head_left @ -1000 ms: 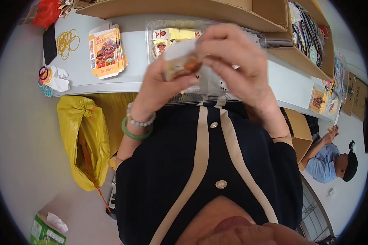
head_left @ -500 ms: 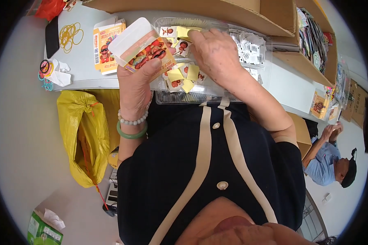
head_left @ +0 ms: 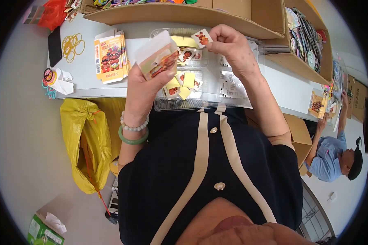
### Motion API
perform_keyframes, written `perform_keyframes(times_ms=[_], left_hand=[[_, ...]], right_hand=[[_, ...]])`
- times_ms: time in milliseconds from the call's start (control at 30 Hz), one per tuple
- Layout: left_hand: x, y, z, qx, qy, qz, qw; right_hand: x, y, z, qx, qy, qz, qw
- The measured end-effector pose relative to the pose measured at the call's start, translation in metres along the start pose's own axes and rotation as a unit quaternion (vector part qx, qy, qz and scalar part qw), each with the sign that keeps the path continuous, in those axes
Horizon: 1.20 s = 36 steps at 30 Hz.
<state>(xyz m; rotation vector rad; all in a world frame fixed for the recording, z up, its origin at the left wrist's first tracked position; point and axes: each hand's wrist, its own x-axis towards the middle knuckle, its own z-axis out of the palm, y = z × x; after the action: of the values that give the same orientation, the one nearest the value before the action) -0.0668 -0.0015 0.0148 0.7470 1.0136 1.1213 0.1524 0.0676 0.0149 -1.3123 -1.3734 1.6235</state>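
My left hand (head_left: 145,86) grips a small orange printed cardboard box (head_left: 161,64), its white flap standing up. Between the fingertips of my right hand (head_left: 233,45) is a small white picture card (head_left: 202,38), raised over the far side of a clear plastic tray (head_left: 206,90). Beneath the hands, the tray's left compartments hold picture cards (head_left: 173,91) and folded yellow papers (head_left: 188,80). Small white packets (head_left: 232,85) lie in its right compartments, partly hidden by my right forearm.
Flat printed boxes (head_left: 110,59) are stacked left of the tray, near yellow rubber bands (head_left: 72,45) and a black phone (head_left: 54,47). Large cardboard boxes (head_left: 184,18) line the far side. A yellow sack (head_left: 86,143) hangs below the table edge. Another person (head_left: 329,157) works at right.
My right hand has risen out of the tray with a picture card pinched in it. My left hand has tilted the box and shifted slightly nearer. The co-worker's arms have moved apart.
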Motion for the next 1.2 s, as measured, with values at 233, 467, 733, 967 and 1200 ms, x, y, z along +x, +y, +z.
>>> perform_keyframes(times_ms=[233,467,733,967,1200], left_hand=[[0.004,-0.008,0.014,0.126,-0.038,0.014,0.991],[0.008,-0.005,0.031,0.192,-0.104,0.028,0.975],[0.008,-0.012,0.029,-0.041,-0.137,-0.061,0.988],[0.006,-0.024,0.034,0.028,-0.143,0.030,0.989],[0.016,-0.015,0.041,0.237,-0.168,0.185,0.939]], right_hand=[[-0.034,-0.038,0.011,-0.171,0.113,-0.285,0.936],[-0.040,-0.052,0.026,-0.469,-0.056,-0.389,0.791],[-0.047,-0.042,0.009,-0.295,0.071,-0.325,0.896],[-0.054,-0.013,-0.002,0.146,-0.058,0.024,0.987],[-0.059,-0.011,-0.003,0.321,-0.124,0.137,0.929]])
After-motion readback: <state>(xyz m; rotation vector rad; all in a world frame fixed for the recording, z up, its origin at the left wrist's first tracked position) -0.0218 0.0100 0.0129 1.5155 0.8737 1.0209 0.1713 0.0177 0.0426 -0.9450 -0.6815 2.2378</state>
